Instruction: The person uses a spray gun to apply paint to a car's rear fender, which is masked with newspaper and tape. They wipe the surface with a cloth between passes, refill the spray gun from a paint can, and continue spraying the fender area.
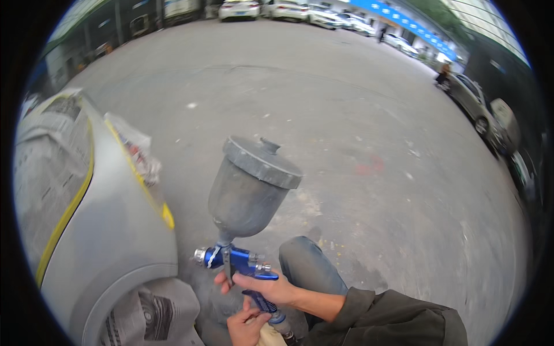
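So there was just one blue metal spray gun (241,259) in play, with one big grey lidded cup (247,196) sitting on top, tilted a bit. It was up off the grey concrete floor (375,213), right of one silver-grey car body panel (130,225), nozzle end toward it. Two hands in view: the right hand (271,288) was wrapped around the gun's handle, fingers at the trigger; the left hand (245,328) was curled in close by the handle's lower end, honestly couldn't tell if it was gripping. Two patches of printed newspaper covered the panel's surroundings, one up top (52,173) edged with yellow masking tape (66,224), one in the wheel arch (153,311). One denim-clad knee (311,265) poked in, and at least five white cars (288,9) were parked way back.
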